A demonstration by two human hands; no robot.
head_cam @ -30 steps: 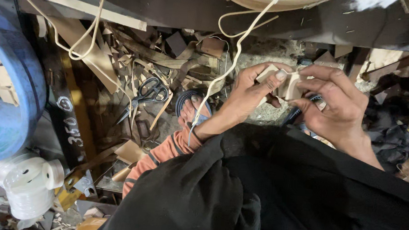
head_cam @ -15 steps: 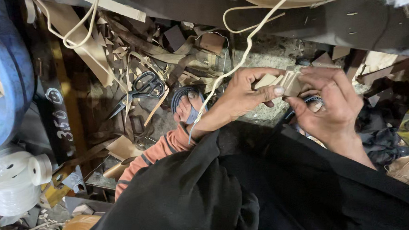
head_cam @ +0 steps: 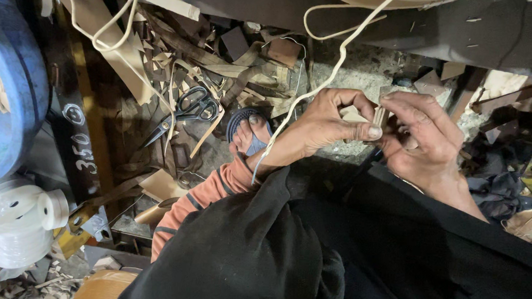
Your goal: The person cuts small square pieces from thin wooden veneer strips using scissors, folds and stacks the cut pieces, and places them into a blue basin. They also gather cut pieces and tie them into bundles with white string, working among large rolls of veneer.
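1. The small pale strip piece (head_cam: 378,117) sits between both hands, held above the littered floor (head_cam: 367,73), near its far edge under the dark bench (head_cam: 466,32).
2. My left hand (head_cam: 328,125) is clamped on it, thumb pressed flat along the piece.
3. My right hand (head_cam: 427,143) pinches the other side, fingers closed on it.
4. I judge the work goes best with the edges kept flush and the pinch firm, so nothing slips.
5. A cream cord (head_cam: 337,62) runs from my left wrist up past the bench.
6. Black scissors (head_cam: 186,112) lie among tan offcuts (head_cam: 222,65), well left of the hands; a sandalled foot (head_cam: 248,133) rests between.
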